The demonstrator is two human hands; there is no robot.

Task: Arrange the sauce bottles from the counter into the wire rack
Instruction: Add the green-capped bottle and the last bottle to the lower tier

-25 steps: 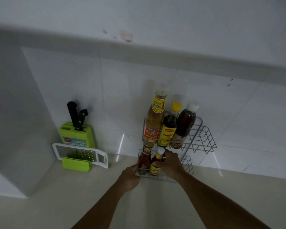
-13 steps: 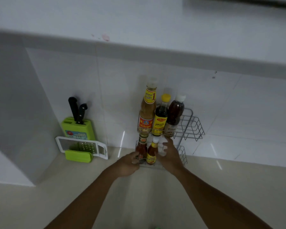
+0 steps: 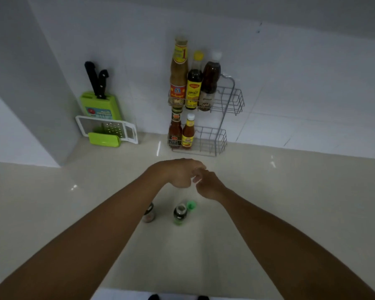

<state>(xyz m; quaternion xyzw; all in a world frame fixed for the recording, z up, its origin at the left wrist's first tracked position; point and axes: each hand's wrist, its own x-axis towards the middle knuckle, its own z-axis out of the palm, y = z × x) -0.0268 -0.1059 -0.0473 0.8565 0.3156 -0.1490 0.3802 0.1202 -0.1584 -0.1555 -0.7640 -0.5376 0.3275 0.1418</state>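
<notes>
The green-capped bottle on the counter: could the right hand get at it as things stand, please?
Probably yes. The right hand is empty and hovers just above and beyond the green-capped bottle, which stands alone on the counter. The other small bottle stands apart under the left forearm, so nothing blocks a straight reach down.

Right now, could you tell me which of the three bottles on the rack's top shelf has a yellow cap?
The middle bottle, dark with a yellow label; its neighbours have pale caps.

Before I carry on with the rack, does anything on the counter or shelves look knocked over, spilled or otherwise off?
Nothing spilled or tipped. Five bottles stand upright at the left end of the wire rack. One oddity: a green cap sits on the counter beside the green-labelled bottle, which looks uncapped. Another small bottle stands partly behind the left forearm.
</notes>
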